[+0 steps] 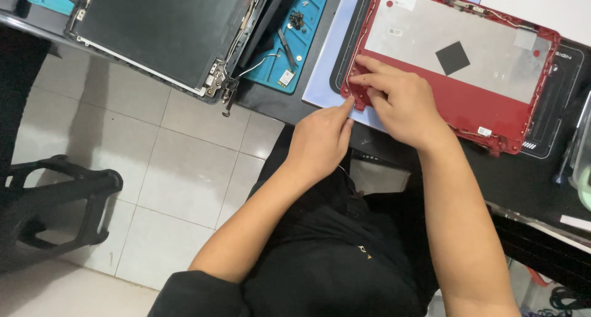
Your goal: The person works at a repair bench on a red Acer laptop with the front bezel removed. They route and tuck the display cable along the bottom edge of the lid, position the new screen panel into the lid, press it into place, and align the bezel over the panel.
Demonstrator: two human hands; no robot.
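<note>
Both grips work the near-left corner of the red laptop lid (pixel 468 101). Right hand (pixel 400 104): fingers flat, tips pressing on the corner rim, holding nothing, apparently to steady the shell. Left hand (pixel 320 138): loosely curled, forefinger tip poked at the corner edge, nothing held. Lid lies inner face up on a pale mat (pixel 326 77) at the table (pixel 271 104) edge. A dark screen panel (pixel 160 27) sits well apart, left, beside a teal parts tray (pixel 301 40) with screws.
</note>
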